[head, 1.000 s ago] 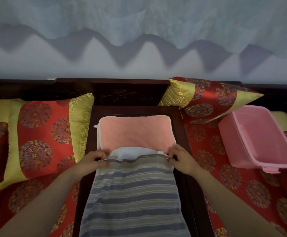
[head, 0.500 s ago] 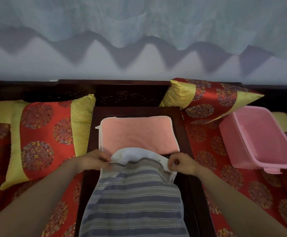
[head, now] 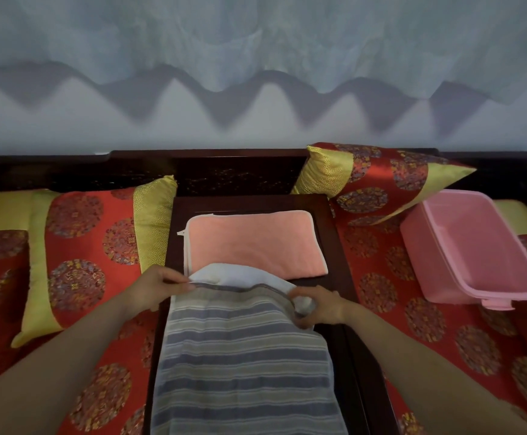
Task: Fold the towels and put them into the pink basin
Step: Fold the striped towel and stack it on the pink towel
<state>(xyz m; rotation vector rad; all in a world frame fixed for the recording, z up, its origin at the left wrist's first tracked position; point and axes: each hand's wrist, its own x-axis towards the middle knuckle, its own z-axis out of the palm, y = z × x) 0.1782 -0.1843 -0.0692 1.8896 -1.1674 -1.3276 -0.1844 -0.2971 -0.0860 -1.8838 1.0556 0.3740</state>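
A blue and grey striped towel (head: 243,365) lies lengthwise on the dark wooden table (head: 334,246), running toward me. My left hand (head: 158,285) pinches its far left corner and my right hand (head: 320,304) pinches its far right corner; the far edge is lifted. A white towel (head: 233,276) shows just beyond that edge, partly covered. A pink towel (head: 252,243) with a white border lies flat further back on the table. The pink basin (head: 475,249) sits on the right, tilted on the cushions, with nothing in it.
Red and gold cushions (head: 83,246) flank the table on the left and right (head: 378,183). A dark wooden backrest (head: 224,171) runs behind. A pale wall with a draped net fills the upper view.
Both hands have drawn the striped towel's far edge back toward me. The right corner has come further than the left, and more of the white and pink towels shows.
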